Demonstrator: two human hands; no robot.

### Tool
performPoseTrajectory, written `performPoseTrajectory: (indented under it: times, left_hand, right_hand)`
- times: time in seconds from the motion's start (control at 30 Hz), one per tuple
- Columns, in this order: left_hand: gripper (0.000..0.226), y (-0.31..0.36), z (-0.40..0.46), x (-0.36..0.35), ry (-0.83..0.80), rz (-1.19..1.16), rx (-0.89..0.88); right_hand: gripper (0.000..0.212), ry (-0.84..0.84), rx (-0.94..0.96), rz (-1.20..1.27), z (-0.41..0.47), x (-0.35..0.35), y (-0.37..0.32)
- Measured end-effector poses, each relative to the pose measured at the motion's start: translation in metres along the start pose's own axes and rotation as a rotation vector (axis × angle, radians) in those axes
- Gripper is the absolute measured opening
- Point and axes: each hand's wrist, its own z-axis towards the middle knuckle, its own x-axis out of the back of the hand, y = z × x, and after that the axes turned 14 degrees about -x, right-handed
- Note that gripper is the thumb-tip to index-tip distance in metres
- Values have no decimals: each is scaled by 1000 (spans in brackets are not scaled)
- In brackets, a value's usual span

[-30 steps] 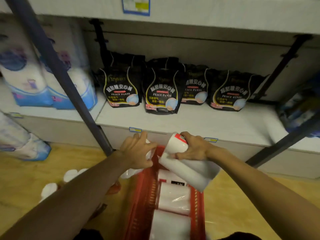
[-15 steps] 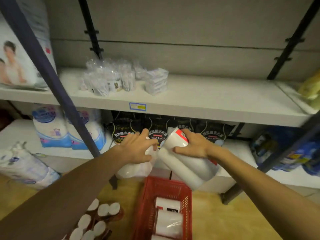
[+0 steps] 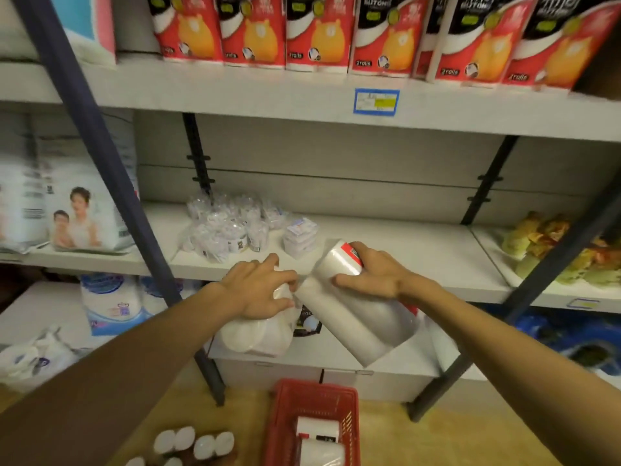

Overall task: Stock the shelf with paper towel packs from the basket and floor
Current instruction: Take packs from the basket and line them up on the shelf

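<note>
My right hand [image 3: 376, 275] grips a white paper towel pack with a red end [image 3: 356, 311], tilted, in front of the middle shelf [image 3: 420, 260]. My left hand [image 3: 258, 289] grips another white pack [image 3: 258, 334] just left of it; the two packs nearly touch. Below stands the red basket [image 3: 285, 415] with more white packs [image 3: 316, 438] inside. Several white rolls [image 3: 191, 443] lie on the floor left of the basket. The top shelf [image 3: 235, 92] carries a row of red and black paper towel packs [image 3: 319, 31].
Small clear-wrapped items [image 3: 228, 227] and a little white box stack [image 3: 300, 235] sit on the middle shelf. A dark slanted post [image 3: 100, 156] crosses at left, another [image 3: 537, 284] at right. Blue-white packages [image 3: 111, 302] fill the lower left; yellow packets [image 3: 551, 250] lie right.
Both hands have risen with their packs from just above the basket to the height of the middle shelf. The view has tilted up, showing the top shelf's row of packs.
</note>
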Motion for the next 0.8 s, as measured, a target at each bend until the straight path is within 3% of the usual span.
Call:
performPoseTrajectory:
  times: [0.17, 0.47, 0.63, 0.8]
  left_hand:
    - [34, -13, -28, 68, 33, 36, -28]
    - [34, -30, -83, 139, 189, 146, -1]
    - [35, -48, -105, 176, 423, 252, 46]
    - [38, -62, -125, 206, 545, 250, 98]
  right_hand:
    - [57, 76, 22, 51, -24, 44, -45]
    - [74, 243, 151, 4, -68, 103, -116]
    - [80, 488, 446, -163, -91, 130, -143]
    - [75, 842, 808, -543, -96, 139, -147]
